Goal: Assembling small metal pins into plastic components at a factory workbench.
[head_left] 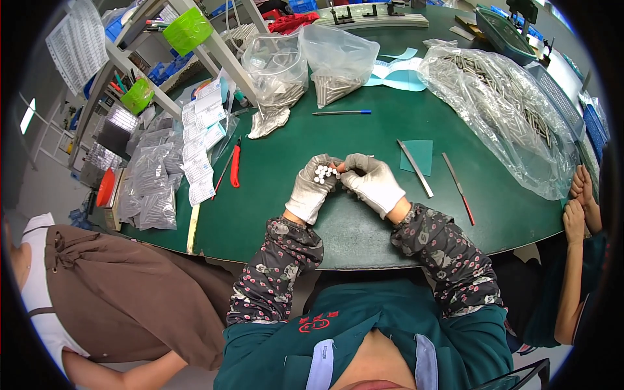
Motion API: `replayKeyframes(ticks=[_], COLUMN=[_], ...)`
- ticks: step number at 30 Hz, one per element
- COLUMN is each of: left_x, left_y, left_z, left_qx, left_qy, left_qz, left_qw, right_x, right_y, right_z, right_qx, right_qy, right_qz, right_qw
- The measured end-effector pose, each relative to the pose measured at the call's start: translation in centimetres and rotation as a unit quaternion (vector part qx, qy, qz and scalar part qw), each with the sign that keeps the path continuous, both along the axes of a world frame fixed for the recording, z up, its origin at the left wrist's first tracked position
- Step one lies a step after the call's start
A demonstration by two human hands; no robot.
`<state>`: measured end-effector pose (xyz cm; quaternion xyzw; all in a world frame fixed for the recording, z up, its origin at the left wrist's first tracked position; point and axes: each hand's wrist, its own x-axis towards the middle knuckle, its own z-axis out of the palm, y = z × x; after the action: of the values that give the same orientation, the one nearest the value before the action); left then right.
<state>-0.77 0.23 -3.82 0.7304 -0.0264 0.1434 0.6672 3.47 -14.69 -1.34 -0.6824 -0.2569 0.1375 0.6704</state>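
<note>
My left hand (312,188), in a white glove, grips a bundle of short metal rods (324,173) with their round ends facing up. In a matching white glove, my right hand (372,181) pinches at the top of that bundle with its fingertips. Both hands hover just above the green table (364,227), close to its near edge. Floral sleeve covers run up both forearms.
Clear bags of metal rods (335,62) (500,104) lie at the back and right. A blue pen (341,112), a red cutter (234,166), two flat files (416,168) (458,187) and a teal pad (419,156) lie around. One person sits left (117,292); another person's hands (578,201) rest right.
</note>
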Motion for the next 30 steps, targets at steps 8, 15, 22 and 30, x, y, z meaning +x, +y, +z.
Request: replayKeyframes(ticks=[8, 15, 22, 30], left_x=[0.1, 0.7, 0.5, 0.6], left_y=[-0.1, 0.4, -0.5, -0.4], left_z=[0.1, -1.1, -0.2, -0.3], left_qx=[0.008, 0.134, 0.159, 0.188], left_qy=[0.013, -0.080, -0.101, -0.118], left_qz=[-0.005, 0.021, 0.010, 0.015], left_qw=[1.000, 0.988, 0.982, 0.975], right_x=[0.1, -0.2, -0.3, -0.4], right_y=[0.0, 0.5, 0.7, 0.7], right_z=[-0.2, -0.2, -0.1, 0.4], right_qx=[-0.006, -0.030, -0.057, -0.094], right_qy=[0.002, -0.055, -0.045, -0.058], right_qz=[-0.006, -0.036, -0.068, -0.075], right_qw=[1.000, 0.997, 0.995, 0.991])
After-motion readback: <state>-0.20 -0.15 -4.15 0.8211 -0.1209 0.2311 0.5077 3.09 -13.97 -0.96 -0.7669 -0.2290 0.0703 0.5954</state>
